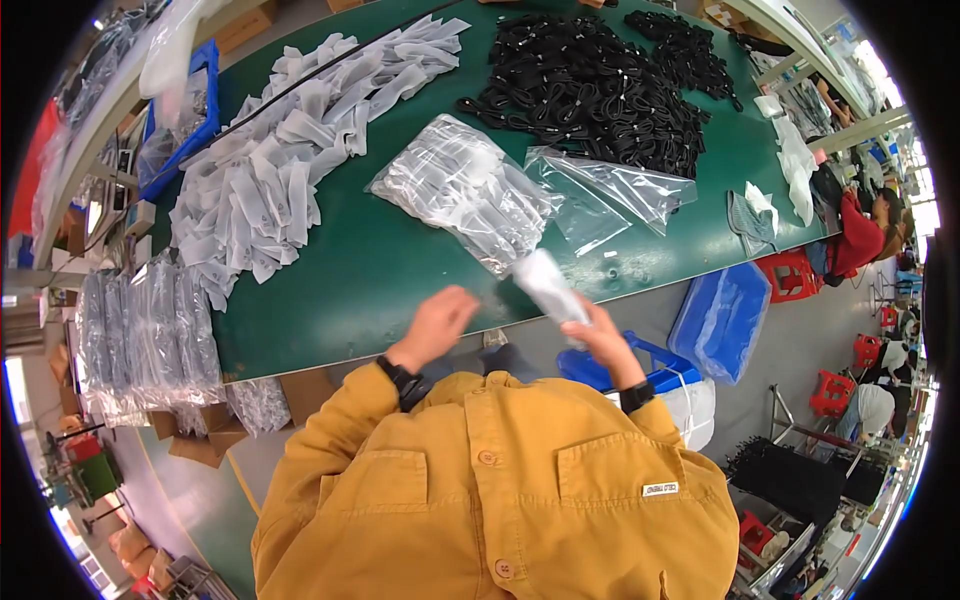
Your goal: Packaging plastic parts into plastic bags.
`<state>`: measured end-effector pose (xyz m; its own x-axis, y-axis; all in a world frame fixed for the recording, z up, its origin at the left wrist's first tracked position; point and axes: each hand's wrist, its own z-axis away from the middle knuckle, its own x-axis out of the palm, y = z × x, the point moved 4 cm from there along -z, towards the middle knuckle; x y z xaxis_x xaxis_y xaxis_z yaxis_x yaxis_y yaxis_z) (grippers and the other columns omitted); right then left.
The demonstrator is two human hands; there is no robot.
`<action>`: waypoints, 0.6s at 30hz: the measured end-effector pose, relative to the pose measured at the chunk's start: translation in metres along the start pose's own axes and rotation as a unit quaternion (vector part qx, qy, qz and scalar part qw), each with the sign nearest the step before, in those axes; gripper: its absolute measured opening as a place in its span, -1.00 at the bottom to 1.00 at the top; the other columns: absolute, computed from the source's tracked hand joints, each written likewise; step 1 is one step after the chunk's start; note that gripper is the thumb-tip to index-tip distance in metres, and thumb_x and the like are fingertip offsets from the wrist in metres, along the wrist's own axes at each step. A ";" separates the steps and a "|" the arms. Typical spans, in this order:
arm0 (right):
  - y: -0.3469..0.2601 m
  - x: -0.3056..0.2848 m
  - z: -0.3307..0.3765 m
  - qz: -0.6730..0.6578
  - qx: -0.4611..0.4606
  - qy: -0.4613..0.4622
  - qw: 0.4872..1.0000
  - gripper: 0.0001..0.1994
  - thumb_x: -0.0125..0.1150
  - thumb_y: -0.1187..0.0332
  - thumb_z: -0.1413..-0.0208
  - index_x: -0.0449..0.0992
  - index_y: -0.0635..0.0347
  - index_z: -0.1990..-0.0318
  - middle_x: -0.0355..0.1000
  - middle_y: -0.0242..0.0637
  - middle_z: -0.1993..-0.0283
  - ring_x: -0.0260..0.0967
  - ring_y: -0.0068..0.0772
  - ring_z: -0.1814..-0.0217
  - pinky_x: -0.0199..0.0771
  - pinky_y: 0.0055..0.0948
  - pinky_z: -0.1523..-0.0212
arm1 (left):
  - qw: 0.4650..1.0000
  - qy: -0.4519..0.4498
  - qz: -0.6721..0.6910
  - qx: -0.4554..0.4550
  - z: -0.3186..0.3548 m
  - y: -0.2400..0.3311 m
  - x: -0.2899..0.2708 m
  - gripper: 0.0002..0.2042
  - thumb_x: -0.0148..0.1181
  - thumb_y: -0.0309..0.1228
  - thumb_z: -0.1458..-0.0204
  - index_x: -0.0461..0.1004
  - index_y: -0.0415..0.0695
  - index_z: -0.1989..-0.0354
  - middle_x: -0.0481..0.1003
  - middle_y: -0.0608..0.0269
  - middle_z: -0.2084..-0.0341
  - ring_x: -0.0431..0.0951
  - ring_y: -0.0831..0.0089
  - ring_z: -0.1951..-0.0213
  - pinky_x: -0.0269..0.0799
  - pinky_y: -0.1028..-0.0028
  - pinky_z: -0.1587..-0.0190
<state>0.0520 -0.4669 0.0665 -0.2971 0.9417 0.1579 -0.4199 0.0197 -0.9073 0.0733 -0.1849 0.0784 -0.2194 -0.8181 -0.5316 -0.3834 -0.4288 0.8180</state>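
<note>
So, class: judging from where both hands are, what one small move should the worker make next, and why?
Probably bring the left hand across to the clear bag that the right hand holds up. The left hand looks empty, hovering over the green table, and the bag seems gripped at one end only.

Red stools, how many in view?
4: one red stool by the table's right end, three farther along the right floor. Others may be hidden.

Foam sleeves (pixel 270 150) left on table (pixel 380 270), cable bundles (pixel 600 85) far right, bagged pile (pixel 465 190) between, nearer the hands
</note>
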 end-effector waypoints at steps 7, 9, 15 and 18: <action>-0.005 -0.055 0.014 -0.112 -0.007 0.038 0.993 -0.25 0.32 0.13 0.03 0.22 0.38 -0.27 0.38 -0.16 -0.16 0.30 -0.38 -0.17 0.16 -0.45 -0.22 | 0.958 -0.116 -0.243 -0.097 -0.072 0.029 0.088 -0.49 0.26 -0.39 0.01 0.26 -0.34 -0.08 0.18 -0.15 -0.20 0.56 -0.02 0.26 0.52 0.21 0.23; -0.003 -0.052 0.008 -0.125 -0.007 0.006 0.992 -0.25 0.32 0.13 0.02 0.22 0.38 -0.28 0.38 -0.15 -0.16 0.30 -0.37 -0.18 0.17 -0.44 -0.22 | 0.932 -0.150 -0.290 -0.158 -0.077 0.021 0.080 -0.43 0.30 -0.39 0.05 0.22 -0.38 -0.11 0.12 -0.25 -0.22 0.57 -0.03 0.32 0.52 0.20 0.25; -0.012 -0.020 -0.033 -0.240 0.009 -0.168 0.956 -0.28 0.28 0.13 -0.04 0.20 0.37 -0.28 0.38 -0.12 -0.16 0.33 -0.37 -0.17 0.27 -0.43 -0.15 | 0.918 -0.147 -0.366 -0.038 -0.085 0.006 0.055 -0.57 0.14 -0.47 0.04 0.28 -0.39 -0.02 0.34 -0.33 0.06 0.54 -0.01 0.41 0.50 0.16 0.34; -0.010 -0.005 -0.064 -0.279 0.017 -0.223 0.934 -0.30 0.26 0.13 -0.07 0.20 0.37 -0.29 0.38 -0.10 -0.16 0.35 -0.37 -0.14 0.31 -0.46 -0.10 | 0.902 -0.147 -0.406 -0.015 -0.093 -0.009 0.048 -0.60 0.13 -0.49 0.06 0.36 -0.35 0.00 0.41 -0.28 0.11 0.54 0.04 0.41 0.49 0.21 0.34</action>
<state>0.1123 -0.4506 0.0498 -0.3482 0.5544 0.7559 -0.6400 0.4485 -0.6239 0.1499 -0.2562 0.0661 -0.1071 -0.0934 -0.9899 -0.5022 -0.8542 0.1349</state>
